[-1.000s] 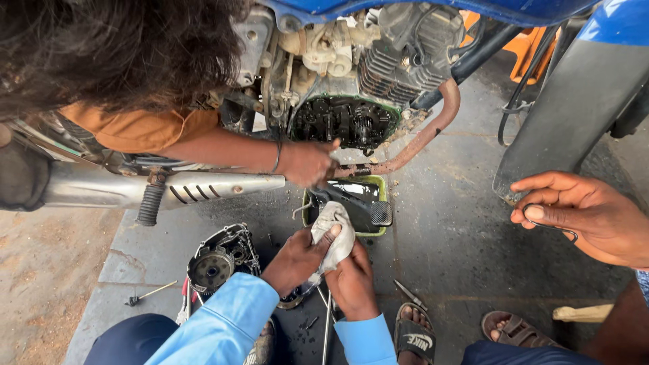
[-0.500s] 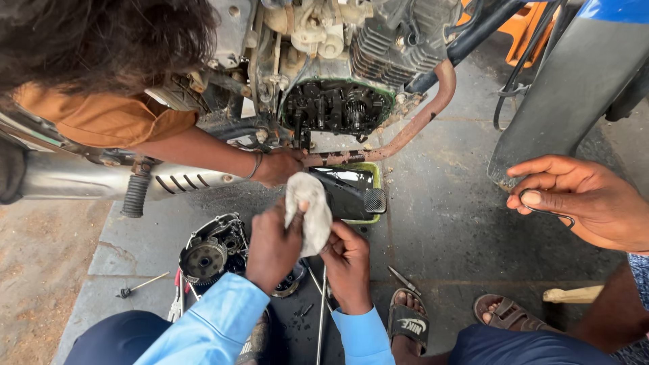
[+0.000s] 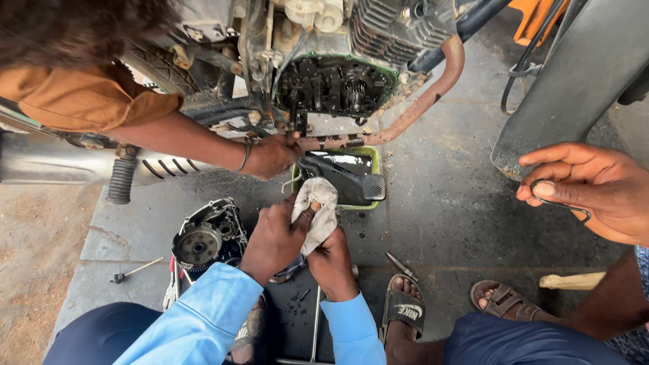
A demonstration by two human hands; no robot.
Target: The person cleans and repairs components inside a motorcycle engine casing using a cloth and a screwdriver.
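The left hand (image 3: 274, 238) and the right hand (image 3: 331, 260) are both closed tight on a dirty, crumpled white cloth rag (image 3: 316, 211), held up just in front of the green tray of dark oil (image 3: 370, 155) on the floor under the open bike engine (image 3: 334, 84). The rag looks soft, light and floppy, and it is likely oily and a bit slippery. I think it is best to bunch it up and grip it with the whole hand, not pinch a corner.
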